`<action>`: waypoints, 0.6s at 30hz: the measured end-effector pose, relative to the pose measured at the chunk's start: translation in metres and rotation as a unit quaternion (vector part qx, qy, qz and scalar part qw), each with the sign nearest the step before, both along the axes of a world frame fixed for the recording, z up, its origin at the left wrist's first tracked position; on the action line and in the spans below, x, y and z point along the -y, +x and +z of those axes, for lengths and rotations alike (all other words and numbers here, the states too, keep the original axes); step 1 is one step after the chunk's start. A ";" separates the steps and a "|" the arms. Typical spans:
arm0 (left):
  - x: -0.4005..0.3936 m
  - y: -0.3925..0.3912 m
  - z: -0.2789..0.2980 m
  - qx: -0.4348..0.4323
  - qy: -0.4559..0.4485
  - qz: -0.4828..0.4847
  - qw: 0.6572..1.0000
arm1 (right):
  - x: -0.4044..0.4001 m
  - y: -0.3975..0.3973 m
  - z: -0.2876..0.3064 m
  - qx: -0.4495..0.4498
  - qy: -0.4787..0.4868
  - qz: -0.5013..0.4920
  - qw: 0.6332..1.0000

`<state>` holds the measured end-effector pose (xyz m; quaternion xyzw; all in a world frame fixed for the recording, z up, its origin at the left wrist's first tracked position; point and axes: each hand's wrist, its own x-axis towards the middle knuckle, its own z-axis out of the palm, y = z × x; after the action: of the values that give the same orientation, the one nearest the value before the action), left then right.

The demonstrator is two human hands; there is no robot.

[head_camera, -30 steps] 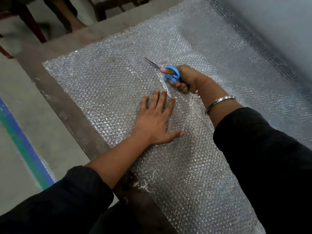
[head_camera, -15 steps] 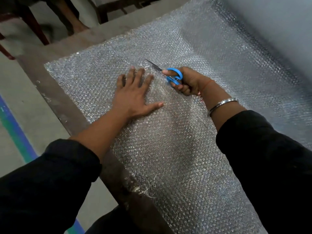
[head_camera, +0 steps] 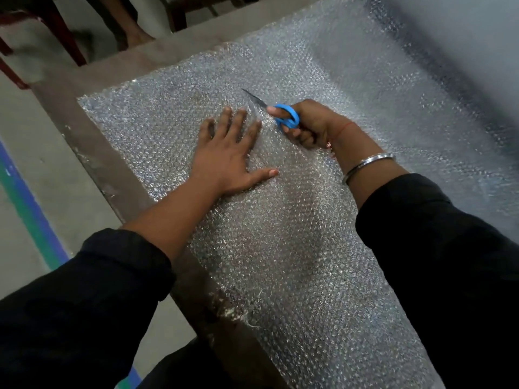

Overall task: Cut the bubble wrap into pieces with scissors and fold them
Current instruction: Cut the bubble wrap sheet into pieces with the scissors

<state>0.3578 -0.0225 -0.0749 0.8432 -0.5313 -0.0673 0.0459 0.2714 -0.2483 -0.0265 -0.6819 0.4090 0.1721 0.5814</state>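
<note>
Grey concrete floor point(head_camera: 42, 164) borders a brown bench point(head_camera: 112, 175) covered by the bubble wrap point(head_camera: 295, 248). Left hand point(head_camera: 227, 161) lies flat, fingers spread, pressing the sheet just left of the cut. Right hand point(head_camera: 311, 123) curls its grip round the blue scissors point(head_camera: 280, 113), blades into the film. Light, limp and slippery, the wrap likely needs pinning close beside the blades.

brown table point(head_camera: 118, 175), grey floor point(head_camera: 42, 153), red chair legs point(head_camera: 63, 37)

Workshop: worn worktable point(head_camera: 112, 164), concrete floor point(head_camera: 42, 175) with painted stripe point(head_camera: 31, 214).
</note>
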 end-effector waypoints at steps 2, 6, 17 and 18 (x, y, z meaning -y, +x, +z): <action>-0.001 -0.001 0.001 0.002 0.001 -0.001 1.000 | -0.003 0.005 0.002 -0.001 -0.002 0.001 1.000; -0.002 -0.002 0.002 0.006 -0.006 -0.002 1.000 | -0.005 0.018 0.005 -0.002 -0.004 -0.001 1.000; -0.002 -0.001 0.000 0.010 -0.005 -0.004 1.000 | -0.004 0.043 0.003 0.005 -0.010 0.012 1.000; -0.002 0.000 0.000 0.011 -0.004 -0.004 1.000 | -0.005 0.044 0.004 0.004 -0.009 0.016 1.000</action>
<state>0.3574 -0.0203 -0.0750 0.8415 -0.5356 -0.0563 0.0431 0.3159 -0.2438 -0.0226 -0.6944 0.3970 0.1750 0.5741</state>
